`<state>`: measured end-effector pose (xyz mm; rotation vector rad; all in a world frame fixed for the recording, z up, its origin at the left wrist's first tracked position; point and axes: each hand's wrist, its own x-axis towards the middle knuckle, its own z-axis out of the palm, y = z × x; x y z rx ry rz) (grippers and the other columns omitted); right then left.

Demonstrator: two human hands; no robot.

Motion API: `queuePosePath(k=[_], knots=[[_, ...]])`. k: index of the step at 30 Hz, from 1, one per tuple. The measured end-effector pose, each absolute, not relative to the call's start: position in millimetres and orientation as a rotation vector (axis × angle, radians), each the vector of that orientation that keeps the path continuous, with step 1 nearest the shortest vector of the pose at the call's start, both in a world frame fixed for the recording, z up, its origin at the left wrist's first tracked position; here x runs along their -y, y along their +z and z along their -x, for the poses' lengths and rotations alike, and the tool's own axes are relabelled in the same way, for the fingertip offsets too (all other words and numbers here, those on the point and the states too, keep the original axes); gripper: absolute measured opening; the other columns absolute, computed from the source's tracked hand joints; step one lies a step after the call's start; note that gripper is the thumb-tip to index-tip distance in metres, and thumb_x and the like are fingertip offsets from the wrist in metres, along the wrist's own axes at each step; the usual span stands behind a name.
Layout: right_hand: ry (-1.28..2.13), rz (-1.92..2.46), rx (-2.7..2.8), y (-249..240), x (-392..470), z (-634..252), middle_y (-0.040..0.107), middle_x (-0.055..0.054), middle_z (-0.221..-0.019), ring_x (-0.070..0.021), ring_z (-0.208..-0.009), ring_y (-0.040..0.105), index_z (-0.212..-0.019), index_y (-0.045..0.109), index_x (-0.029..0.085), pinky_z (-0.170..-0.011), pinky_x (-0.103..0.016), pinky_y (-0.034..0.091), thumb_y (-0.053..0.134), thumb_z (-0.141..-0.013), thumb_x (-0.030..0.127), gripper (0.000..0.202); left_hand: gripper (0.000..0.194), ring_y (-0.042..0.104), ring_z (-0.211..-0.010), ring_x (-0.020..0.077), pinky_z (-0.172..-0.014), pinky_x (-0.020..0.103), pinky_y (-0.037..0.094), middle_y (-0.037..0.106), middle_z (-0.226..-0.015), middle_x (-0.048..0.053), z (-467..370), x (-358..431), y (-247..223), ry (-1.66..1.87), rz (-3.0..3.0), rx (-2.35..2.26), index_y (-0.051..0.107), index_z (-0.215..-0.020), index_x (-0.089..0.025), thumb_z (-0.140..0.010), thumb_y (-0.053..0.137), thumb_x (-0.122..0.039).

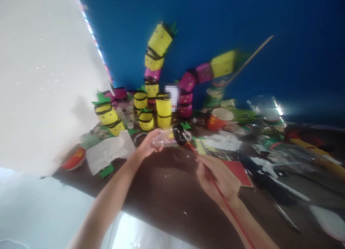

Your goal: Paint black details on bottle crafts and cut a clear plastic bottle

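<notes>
My left hand (151, 144) is closed around a clear plastic bottle piece (165, 138), held sideways above the brown table. A black band (179, 134) circles its right end, where the opening faces right. In my right hand (215, 175) is a slim paintbrush (221, 195) with a long red handle, pinched near its front. The brush tip is close to the bottle's black rim; blur hides whether they touch. Behind the bottle stand yellow cups (146, 121) with black rims and green leaf shapes, some with small faces.
Curved stacks of yellow and magenta cups (185, 98) lean by the blue wall (205, 22). A red paper cup (215, 121), white crumpled paper (223, 140), a red card (238, 172), a dark glue gun (265, 180) and clear plastic scraps crowd the right. Another red cup (75, 159) lies left.
</notes>
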<state>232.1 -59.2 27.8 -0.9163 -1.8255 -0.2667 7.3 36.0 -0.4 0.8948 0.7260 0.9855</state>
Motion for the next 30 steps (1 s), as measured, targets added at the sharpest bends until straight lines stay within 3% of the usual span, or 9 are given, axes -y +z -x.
queuePosePath(k=[10, 14, 19, 24, 30], knots=[[-0.289, 0.895, 1.838, 32.4, 61.3, -229.2, 0.071, -0.007, -0.085, -0.0152, -0.074, 0.069, -0.099, 0.063, 0.015, -0.074, -0.025, 0.058, 0.062, -0.074, -0.002, 0.03, 0.049, 0.048, -0.033, 0.0096, -0.03, 0.02, 0.017, 0.06, -0.051, -0.002, -7.4, -36.8, -4.9, 1.033, -0.902, -0.681, 0.061, -0.086, -0.015, -0.065, 0.066, -0.06], [-0.3, 0.922, 1.815, 32.1, 62.1, -230.6, 0.07, -0.006, -0.081, -0.0154, -0.071, 0.069, -0.093, 0.062, 0.016, -0.071, -0.025, 0.058, 0.06, -0.074, -0.002, 0.026, 0.048, 0.05, -0.034, 0.0095, -0.031, 0.02, 0.021, 0.061, -0.053, -0.002, -6.6, -37.1, -3.5, 1.072, -0.882, -0.722, 0.059, -0.085, -0.016, -0.065, 0.067, -0.058], [-0.29, 0.909, 1.853, 31.5, 61.2, -231.1, 0.072, -0.006, -0.085, -0.0159, -0.073, 0.07, -0.102, 0.061, 0.018, -0.071, -0.027, 0.058, 0.058, -0.078, 0.003, 0.028, 0.047, 0.05, -0.036, 0.009, -0.032, 0.02, 0.021, 0.063, -0.058, 0.0, -8.0, -35.5, 0.7, 1.09, -0.923, -0.716, 0.058, -0.087, -0.016, -0.065, 0.067, -0.057], [-0.258, 0.949, 1.816, 29.2, 62.0, -231.2, 0.071, -0.006, -0.083, -0.0164, -0.073, 0.07, -0.093, 0.062, 0.018, -0.071, -0.027, 0.058, 0.058, -0.077, 0.002, 0.024, 0.047, 0.048, -0.034, 0.0077, -0.032, 0.019, 0.021, 0.061, -0.056, -0.003, -7.7, -35.8, 3.1, 1.132, -0.927, -0.737, 0.055, -0.084, -0.017, -0.063, 0.069, -0.057], [-0.273, 0.915, 1.821, 27.7, 60.8, -230.6, 0.071, -0.007, -0.087, -0.0158, -0.077, 0.069, -0.099, 0.062, 0.017, -0.073, -0.026, 0.057, 0.06, -0.075, -0.001, 0.03, 0.048, 0.047, -0.035, 0.007, -0.031, 0.017, 0.023, 0.062, -0.058, -0.003, -5.6, -37.4, -0.3, 1.138, -0.986, -0.719, 0.055, -0.085, -0.017, -0.064, 0.07, -0.058]])
